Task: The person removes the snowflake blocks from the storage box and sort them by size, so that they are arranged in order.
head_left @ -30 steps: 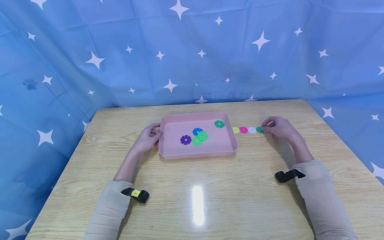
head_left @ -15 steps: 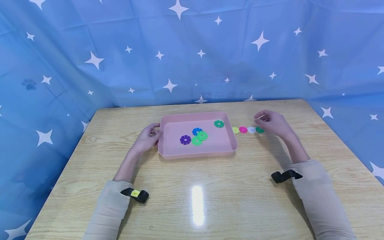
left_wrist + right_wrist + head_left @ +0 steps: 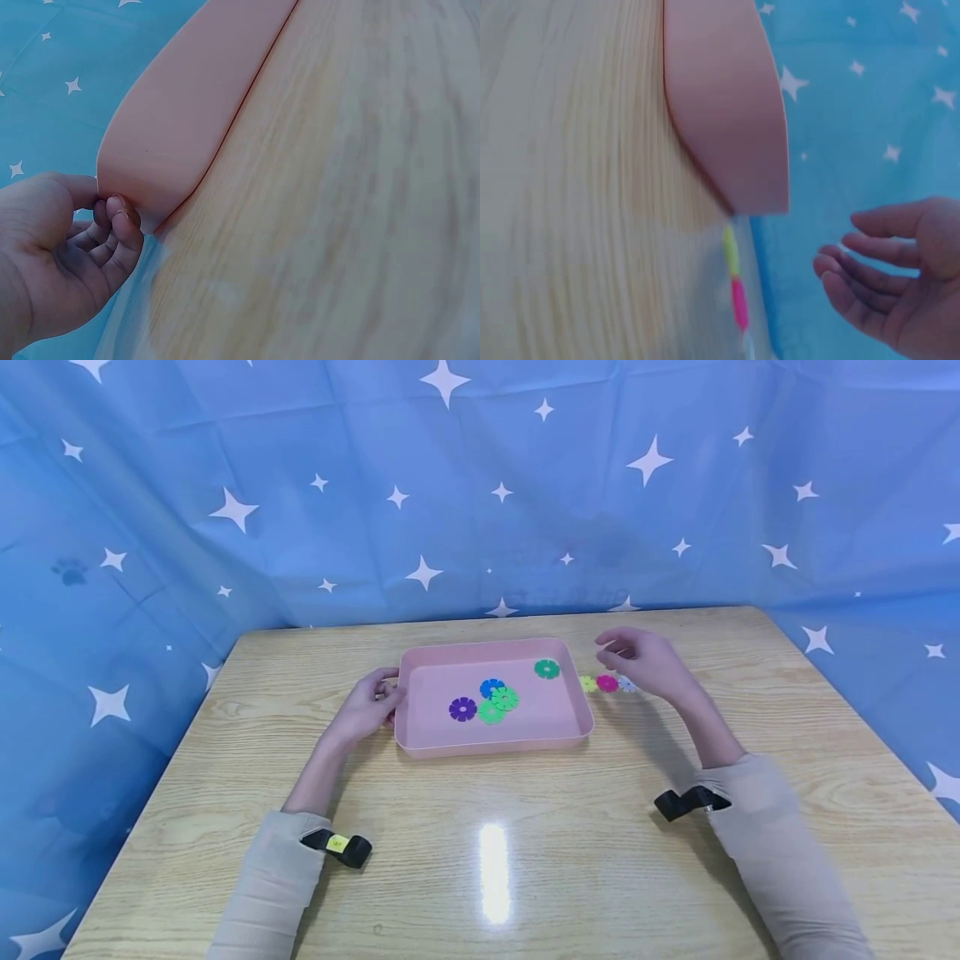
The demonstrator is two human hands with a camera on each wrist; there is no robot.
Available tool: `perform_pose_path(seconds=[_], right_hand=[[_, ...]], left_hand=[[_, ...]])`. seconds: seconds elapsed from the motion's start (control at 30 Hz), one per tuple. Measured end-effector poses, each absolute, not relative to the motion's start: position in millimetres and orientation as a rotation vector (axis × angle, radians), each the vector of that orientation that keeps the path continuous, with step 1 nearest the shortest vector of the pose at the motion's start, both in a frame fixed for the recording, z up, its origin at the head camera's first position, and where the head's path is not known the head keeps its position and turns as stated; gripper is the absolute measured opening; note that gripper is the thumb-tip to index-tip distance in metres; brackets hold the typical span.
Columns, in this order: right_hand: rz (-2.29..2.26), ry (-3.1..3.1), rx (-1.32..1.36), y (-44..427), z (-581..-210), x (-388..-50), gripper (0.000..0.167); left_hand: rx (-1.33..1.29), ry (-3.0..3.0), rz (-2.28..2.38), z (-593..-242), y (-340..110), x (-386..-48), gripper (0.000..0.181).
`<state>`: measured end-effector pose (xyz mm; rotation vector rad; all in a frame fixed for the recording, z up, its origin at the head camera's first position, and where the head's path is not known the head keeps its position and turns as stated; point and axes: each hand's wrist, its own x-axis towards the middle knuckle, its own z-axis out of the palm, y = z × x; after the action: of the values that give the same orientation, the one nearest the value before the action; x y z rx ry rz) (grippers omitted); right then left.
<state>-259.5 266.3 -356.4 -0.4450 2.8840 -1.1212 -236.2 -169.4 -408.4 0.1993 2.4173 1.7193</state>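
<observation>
My left hand (image 3: 363,706) holds the left side of a pink tray (image 3: 435,672), its fingers curled at the rim in the left wrist view. Inside the tray lie flower-shaped plastic discs: a purple disc (image 3: 456,712), a blue disc (image 3: 489,684), overlapping light green discs (image 3: 512,697) and a darker green disc (image 3: 547,664). Right of the tray, a yellow disc (image 3: 588,683), a pink disc (image 3: 607,683) and a white disc (image 3: 625,683) lie in a row. Above the row hovers my right hand (image 3: 647,662), fingers loosely bent and holding nothing. It hides the row's green end disc.
A wooden table (image 3: 420,827) carries everything. Behind it hangs a blue cloth (image 3: 360,460) with white stars. A black wrist camera (image 3: 347,850) sits on the left sleeve, and another black camera (image 3: 678,804) on the right one.
My right hand has let go of the green disc at the row's right end, lifted, and moved left toward the tray. The left hand and tray stay put.
</observation>
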Motion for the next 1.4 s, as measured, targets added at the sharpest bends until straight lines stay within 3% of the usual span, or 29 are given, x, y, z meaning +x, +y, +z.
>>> perform_pose_path(seconds=[0.53, 0.97, 1.4], right_hand=[[-1.227, 2.744, -0.525, 196.1, -364.2, -266.8, 0.048], [-1.164, 2.688, -0.477, 166.8, -376.8, -271.6, 0.057], [-1.157, 2.691, -0.628, 149.3, -384.3, -274.2, 0.05]], left_hand=[[0.197, 2.407, 1.727, -408.9, -170.7, -236.1, 0.051], [0.22, 2.414, 1.721, -407.3, -170.6, -236.0, 0.051], [0.205, 2.402, 1.723, -405.9, -170.6, -235.4, 0.053]])
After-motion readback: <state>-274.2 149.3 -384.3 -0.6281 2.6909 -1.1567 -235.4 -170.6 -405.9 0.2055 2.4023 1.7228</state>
